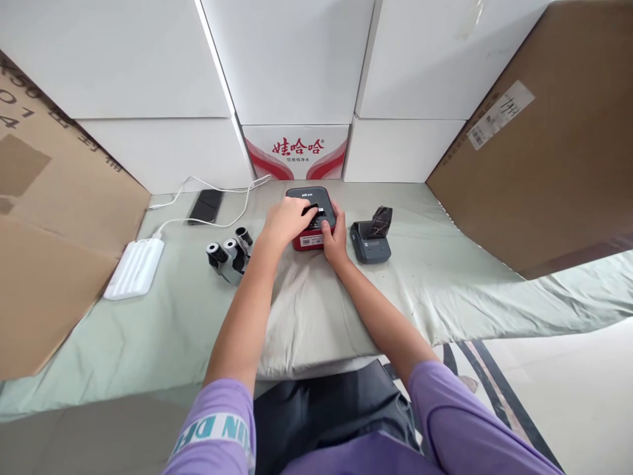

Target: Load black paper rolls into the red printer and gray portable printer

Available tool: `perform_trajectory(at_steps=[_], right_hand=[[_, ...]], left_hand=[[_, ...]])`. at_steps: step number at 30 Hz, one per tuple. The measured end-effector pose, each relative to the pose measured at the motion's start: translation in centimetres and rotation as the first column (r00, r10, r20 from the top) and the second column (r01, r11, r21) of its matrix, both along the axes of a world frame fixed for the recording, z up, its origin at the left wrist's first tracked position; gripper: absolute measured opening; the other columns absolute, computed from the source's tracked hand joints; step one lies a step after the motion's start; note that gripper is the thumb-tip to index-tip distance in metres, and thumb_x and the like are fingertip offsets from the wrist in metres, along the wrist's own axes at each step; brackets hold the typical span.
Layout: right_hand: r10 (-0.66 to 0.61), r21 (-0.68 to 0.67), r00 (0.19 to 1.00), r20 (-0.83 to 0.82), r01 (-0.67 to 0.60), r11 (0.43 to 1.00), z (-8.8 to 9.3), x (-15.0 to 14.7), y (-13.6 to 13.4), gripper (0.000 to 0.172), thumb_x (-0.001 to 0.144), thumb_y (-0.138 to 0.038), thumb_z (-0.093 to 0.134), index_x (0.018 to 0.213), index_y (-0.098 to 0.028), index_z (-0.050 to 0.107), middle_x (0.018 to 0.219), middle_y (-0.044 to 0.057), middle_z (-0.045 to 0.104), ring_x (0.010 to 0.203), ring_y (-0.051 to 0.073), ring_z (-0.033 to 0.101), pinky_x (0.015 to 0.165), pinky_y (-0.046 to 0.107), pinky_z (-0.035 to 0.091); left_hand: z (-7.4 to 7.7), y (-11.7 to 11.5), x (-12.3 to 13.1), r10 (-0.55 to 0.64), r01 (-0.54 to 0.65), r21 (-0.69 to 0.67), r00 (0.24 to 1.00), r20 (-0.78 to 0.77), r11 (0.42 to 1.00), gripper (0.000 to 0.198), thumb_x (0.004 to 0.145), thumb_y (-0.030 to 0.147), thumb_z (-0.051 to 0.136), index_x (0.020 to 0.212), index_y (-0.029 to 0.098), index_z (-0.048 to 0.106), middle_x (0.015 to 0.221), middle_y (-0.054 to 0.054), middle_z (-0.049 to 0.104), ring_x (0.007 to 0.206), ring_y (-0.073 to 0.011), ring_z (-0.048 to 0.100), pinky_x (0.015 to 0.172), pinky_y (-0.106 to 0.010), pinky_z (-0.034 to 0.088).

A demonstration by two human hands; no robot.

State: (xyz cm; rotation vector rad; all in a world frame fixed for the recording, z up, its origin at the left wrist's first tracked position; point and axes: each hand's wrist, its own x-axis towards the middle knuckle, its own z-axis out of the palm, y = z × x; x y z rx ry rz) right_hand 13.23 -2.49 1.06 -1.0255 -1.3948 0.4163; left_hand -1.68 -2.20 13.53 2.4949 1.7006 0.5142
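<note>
steadying the red-and-black device (320,196) from its right side, the right hand (337,236) has its grip closed on the casing — thumb near the front corner, fingers along the side — probably so it can't slide. the left hand (287,218) lies over the device's top, fingers bent at a small dark piece (311,212) there; whether this grip pinches it or only touches it, i cannot tell. the device sits on the cloth-covered table (445,277), between both arms, likely so each reaches it easily. just right of the device is a grey printer-like unit (373,251), dark material (382,222) rising from its top. left of the device, small rolls (217,253) stand bunched, perhaps to stay within reach. farther left of it lie a dark phone (205,207) and a white power bank (136,270) — seemingly set aside.
</note>
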Motion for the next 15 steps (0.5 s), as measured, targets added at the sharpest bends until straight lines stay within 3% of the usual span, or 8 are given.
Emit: perform_trajectory(at_steps=[3, 5, 9, 15], right_hand=[[0.054, -0.048, 0.998, -0.045, -0.056, 0.997, -0.5, -0.2, 0.0, 0.103, 0.082, -0.074, 0.065, 0.16, -0.021, 0.025, 0.168, 0.02, 0.033, 0.157, 0.032, 0.036, 0.13, 0.052, 0.031], [0.101, -0.056, 0.994, -0.038, -0.103, 0.993, -0.4, -0.2, 0.1, 0.116, 0.074, -0.073, 0.074, 0.162, -0.02, 0.02, 0.169, 0.021, 0.03, 0.159, 0.033, 0.031, 0.131, 0.052, 0.029], [0.142, -0.061, 0.99, -0.024, -0.143, 0.988, -0.2, -0.3, 0.1, 0.119, 0.07, -0.069, 0.081, 0.161, -0.022, 0.02, 0.169, 0.02, 0.031, 0.158, 0.034, 0.034, 0.131, 0.051, 0.03], [0.141, -0.059, 0.99, -0.026, -0.142, 0.988, -0.3, -0.3, 0.1, 0.111, 0.071, -0.066, 0.081, 0.158, -0.02, 0.028, 0.165, 0.02, 0.037, 0.152, 0.033, 0.042, 0.129, 0.05, 0.034]], left_hand=[[0.5, 0.3, -1.1, -0.04, 0.04, -0.019, 0.999, -0.005, 0.999, 0.03, 0.096, 0.036, 0.054, 0.105, 0.027, 0.081, 0.106, -0.009, 0.081, 0.095, -0.029, 0.073, 0.074, -0.038, 0.049], [0.7, 0.4, -1.5, -0.026, 0.026, 0.005, 0.999, -0.021, 1.0, 0.03, 0.095, 0.034, 0.054, 0.107, 0.028, 0.081, 0.108, -0.008, 0.081, 0.098, -0.0299, 0.073, 0.077, -0.039, 0.05], [0.4, 0.5, -1.7, -0.005, 0.01, 0.08, 0.998, -0.059, 0.997, 0.031, 0.097, 0.033, 0.053, 0.109, 0.028, 0.082, 0.112, -0.008, 0.081, 0.104, -0.0312, 0.072, 0.086, -0.043, 0.05], [0.0, 0.6, -1.4, -0.01, 0.014, 0.092, 0.999, -0.052, 0.996, 0.036, 0.099, 0.032, 0.048, 0.116, 0.031, 0.08, 0.119, -0.007, 0.08, 0.11, -0.0305, 0.071, 0.09, -0.043, 0.049]])
